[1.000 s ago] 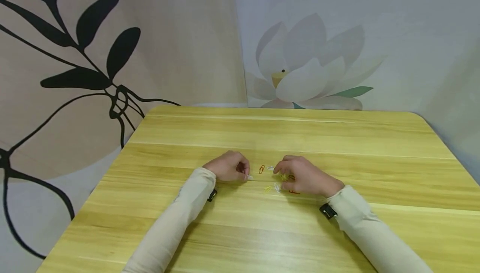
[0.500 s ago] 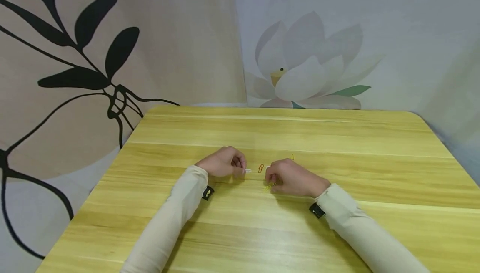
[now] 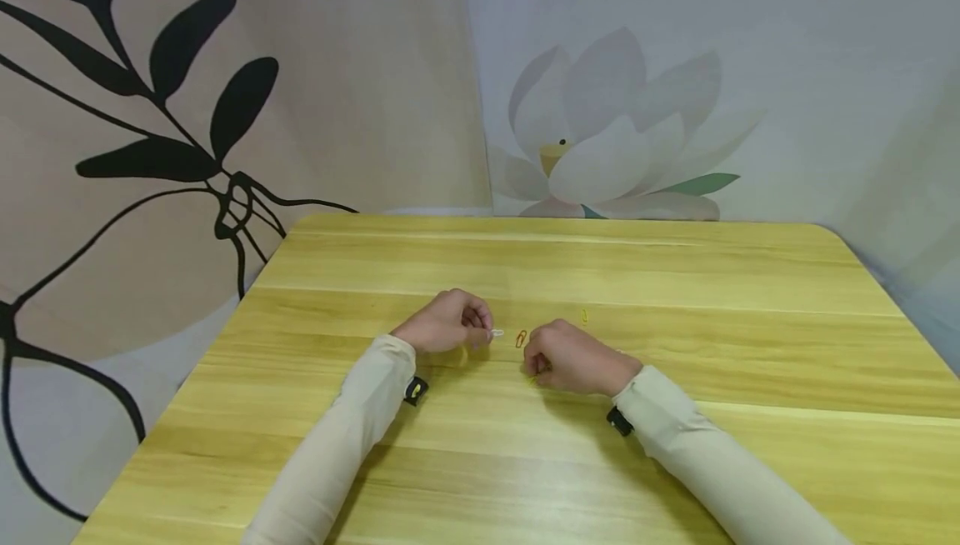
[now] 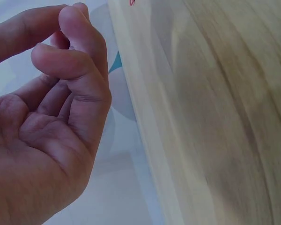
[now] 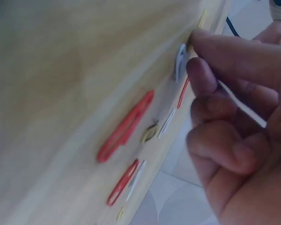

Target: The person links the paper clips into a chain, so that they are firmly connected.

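Note:
My left hand [image 3: 446, 324] pinches a white paper clip [image 3: 498, 333], which sticks out to the right past its fingertips. A faint yellow loop [image 3: 464, 354] shows just below that hand. In the left wrist view the fingers are bent in and the clip is hidden. My right hand [image 3: 576, 359] is down at the table, fingers curled, with thumb and forefinger closed at a yellow paper clip [image 5: 202, 19]. A white paper clip [image 5: 180, 63] lies right beside those fingertips. Between the hands lies a red paper clip [image 3: 521, 338].
In the right wrist view, a large-looking red paper clip [image 5: 126, 126] and several more red, white and yellow clips lie near the right hand. Another yellow paper clip [image 3: 585, 317] lies beyond it on the wooden table [image 3: 480, 462]. A patterned curtain [image 3: 390, 78] hangs behind the table.
My right hand has moved left, from above the clips to the yellow one, and now covers several clips. The left hand has shifted slightly up and left, still pinching the white paper clip.

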A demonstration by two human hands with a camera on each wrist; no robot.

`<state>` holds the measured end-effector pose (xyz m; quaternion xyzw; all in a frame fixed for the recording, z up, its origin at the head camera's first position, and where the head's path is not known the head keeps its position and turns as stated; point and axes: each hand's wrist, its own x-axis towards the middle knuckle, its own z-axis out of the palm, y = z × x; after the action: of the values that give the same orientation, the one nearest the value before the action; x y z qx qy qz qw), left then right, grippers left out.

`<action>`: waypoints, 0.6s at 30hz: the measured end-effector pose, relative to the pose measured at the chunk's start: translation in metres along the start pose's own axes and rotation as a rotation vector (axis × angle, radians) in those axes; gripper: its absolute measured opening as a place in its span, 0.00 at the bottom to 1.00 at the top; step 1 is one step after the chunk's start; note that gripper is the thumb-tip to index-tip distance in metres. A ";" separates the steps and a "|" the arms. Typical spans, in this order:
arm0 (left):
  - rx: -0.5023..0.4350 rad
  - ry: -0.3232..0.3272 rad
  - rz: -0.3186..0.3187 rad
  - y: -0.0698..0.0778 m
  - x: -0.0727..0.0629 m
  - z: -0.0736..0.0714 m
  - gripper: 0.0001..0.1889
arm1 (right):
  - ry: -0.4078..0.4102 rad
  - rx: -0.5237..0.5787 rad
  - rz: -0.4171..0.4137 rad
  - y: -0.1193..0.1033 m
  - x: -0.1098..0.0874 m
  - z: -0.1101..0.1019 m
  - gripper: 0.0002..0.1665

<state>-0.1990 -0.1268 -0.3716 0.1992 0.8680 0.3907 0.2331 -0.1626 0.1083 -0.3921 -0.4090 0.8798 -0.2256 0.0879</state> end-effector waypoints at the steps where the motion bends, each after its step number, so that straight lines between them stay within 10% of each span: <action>1: 0.000 0.001 0.002 0.001 0.000 0.000 0.02 | -0.011 0.000 0.008 0.000 0.001 0.000 0.12; 18: -0.039 -0.020 0.014 0.004 -0.001 0.003 0.02 | -0.170 0.026 0.091 -0.003 0.008 -0.007 0.16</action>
<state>-0.1960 -0.1231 -0.3700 0.2049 0.8564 0.4070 0.2429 -0.1683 0.1023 -0.3846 -0.3851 0.8838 -0.1974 0.1778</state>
